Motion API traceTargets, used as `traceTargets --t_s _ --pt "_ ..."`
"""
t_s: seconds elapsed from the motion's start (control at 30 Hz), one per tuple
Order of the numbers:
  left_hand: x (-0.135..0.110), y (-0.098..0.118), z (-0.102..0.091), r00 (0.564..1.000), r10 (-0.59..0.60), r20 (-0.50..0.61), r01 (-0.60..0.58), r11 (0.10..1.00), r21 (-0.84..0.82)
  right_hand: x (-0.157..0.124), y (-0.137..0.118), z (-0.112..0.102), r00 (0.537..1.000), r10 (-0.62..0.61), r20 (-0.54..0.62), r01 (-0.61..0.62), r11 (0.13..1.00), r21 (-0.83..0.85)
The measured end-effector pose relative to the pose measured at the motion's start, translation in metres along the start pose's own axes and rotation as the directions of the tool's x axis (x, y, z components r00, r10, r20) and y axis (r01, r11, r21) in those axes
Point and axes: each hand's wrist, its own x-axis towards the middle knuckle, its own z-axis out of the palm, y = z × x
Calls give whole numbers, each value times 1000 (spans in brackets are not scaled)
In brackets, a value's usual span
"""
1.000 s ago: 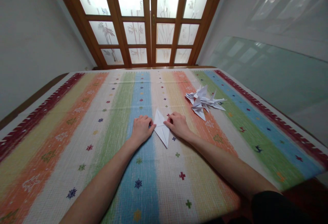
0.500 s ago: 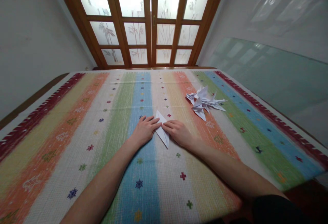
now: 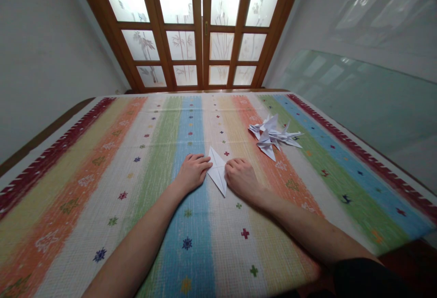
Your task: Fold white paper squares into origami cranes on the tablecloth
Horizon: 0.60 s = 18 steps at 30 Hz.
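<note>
A white folded sheet of paper (image 3: pixel 217 173), shaped like a long diamond with crease lines crossing its middle, lies on the striped tablecloth (image 3: pixel 187 261). My left hand (image 3: pixel 194 171) holds its left corner, fingers together and the thumb at the edge. At the right corner, my right hand (image 3: pixel 241 177) has its fingers curled and closed on the paper's edge. The fingertips of the right hand are partly hidden by the knuckles. Most of the paper's upper face shows between the hands.
Several folded white paper cranes (image 3: pixel 273 136) sit in a cluster at the right, beyond my right hand. Behind the table stands a wooden door (image 3: pixel 201 25) with frosted panes. A glass panel (image 3: pixel 358 93) leans along the right wall.
My right hand has slid right, from the paper's middle to its right corner. My left fingers have drawn back slightly left, uncovering the creased centre.
</note>
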Motion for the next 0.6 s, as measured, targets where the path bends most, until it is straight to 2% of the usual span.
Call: traceTargets --t_s 0.07,0.13,0.23,0.4,0.6 --pt "0 -2 1 999 -16 -44 14 999 -45 3 4 5 994 91 -66 -80 984 156" --pt "-1 -2 1 997 -30 -71 24 997 -79 6 7 10 974 199 -106 -155 933 326" --pt "0 -2 0 995 -49 -82 40 993 -111 13 11 14 953 294 -68 -221 833 508" --pt "1 -3 -1 984 -134 -113 116 981 -153 20 15 16 944 327 40 -284 747 602" --pt "1 -2 0 975 -191 -112 177 976 -124 22 21 21 945 317 80 -286 685 670"
